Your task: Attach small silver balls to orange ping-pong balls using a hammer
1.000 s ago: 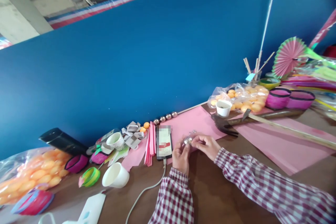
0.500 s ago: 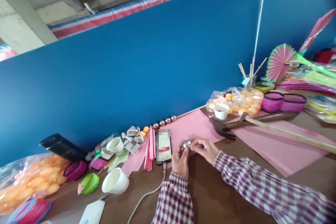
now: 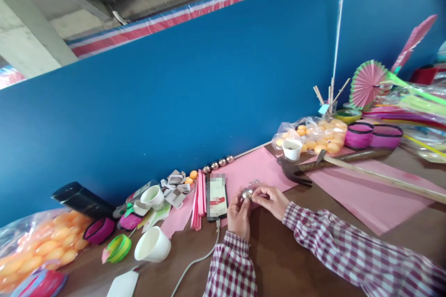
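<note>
Change over the last second: slight. The view has swung a little to the person's right, so everything on the bench sits lower or further left in frame. Relative to the phone, the work has hardly moved.

Work in hand: silver ball, held between the two hands just above the front part of a pink paper sheet, right of the phone. Whether it touches the paper, cannot tell.

Left hand: thumb and forefinger closed around the ball's near and left sides, gripping it. Right hand: thumb and index finger pinched together on the ball's right edge; whether a smaller part also sits between them, cannot tell. Some small shiny clear pieces lie just beyond the fingertips, too small to identify.

Surroundings: four metallic balls in a row along the blue panel, same count and order as a second ago. Claw hammer at the sheet's right, white paper cup behind it.

Reading: grip unchanged in kind, neither hand has let go; judged to be mid-way through fine two-handed fingertip work, with the ball steadied by the left
</note>
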A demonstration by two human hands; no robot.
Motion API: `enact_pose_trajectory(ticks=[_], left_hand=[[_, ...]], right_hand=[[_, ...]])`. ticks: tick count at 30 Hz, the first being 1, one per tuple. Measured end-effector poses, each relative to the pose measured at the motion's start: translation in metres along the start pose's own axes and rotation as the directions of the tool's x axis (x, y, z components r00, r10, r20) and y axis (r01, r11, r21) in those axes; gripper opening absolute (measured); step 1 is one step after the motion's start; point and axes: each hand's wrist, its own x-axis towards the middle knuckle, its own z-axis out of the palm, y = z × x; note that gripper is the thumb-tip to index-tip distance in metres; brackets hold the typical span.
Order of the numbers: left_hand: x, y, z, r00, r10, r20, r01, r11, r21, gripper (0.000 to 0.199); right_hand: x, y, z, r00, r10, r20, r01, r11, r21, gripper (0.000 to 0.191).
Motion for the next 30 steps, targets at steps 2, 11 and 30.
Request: enact_pose_trajectory(ticks=[2, 11, 30], left_hand=[[-0.0002, 0.0008, 0.0009, 1.000, 0.000, -0.006, 0.000, 1.000, -0.010, 0.040], [0.0008, -0.0014, -0.0011, 1.000, 0.025, 0.008, -0.025, 0.999, 0.036, 0.039], [0.0017, -0.0043, -0.0052, 0.996, 0.090, -0.020, -0.084, 0.974, 0.209, 0.044]], right_hand=[[-0.0004, -0.0017, 0.0000, 1.000, 0.002, -0.003, -0.002, 1.000, -0.007, 0.019], [-0.0017, -0.0051, -0.0002, 1.000, -0.012, 0.001, 0.012, 0.999, -0.045, 0.018], [-0.0007, -0.0061, -0.0018, 0.999, 0.035, 0.026, -0.035, 0.999, -0.008, 0.019]])
